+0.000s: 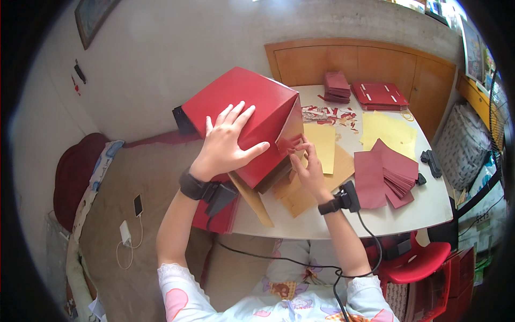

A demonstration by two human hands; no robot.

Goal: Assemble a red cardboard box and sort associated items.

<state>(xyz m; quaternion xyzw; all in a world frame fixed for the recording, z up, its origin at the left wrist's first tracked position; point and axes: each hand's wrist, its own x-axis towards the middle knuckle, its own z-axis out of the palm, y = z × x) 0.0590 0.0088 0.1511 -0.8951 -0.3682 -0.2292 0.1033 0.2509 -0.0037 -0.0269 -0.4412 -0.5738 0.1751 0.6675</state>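
A large red cardboard box (252,88) is tilted over the left part of the white table, with brown inner flaps showing at its lower edge. My left hand (228,140) lies flat on the box's red face, fingers spread. At the box's right side, my right hand (310,172) has its fingers bent and thumb drawn in around a small red piece (289,144) by the side's edge. Whether that piece is attached to the box, I cannot tell. Under the right hand lies a tan cardboard sheet (300,199), partly hidden by the box.
The white table (429,206) holds yellow sheets (389,131), fanned dark red cards (394,180), stacked red pieces (336,87), flat red panels (381,95) and paper scraps (343,115). A phone (138,205) lies on the bed at left. A red stool (418,263) stands at right. Cables hang from both wristbands.
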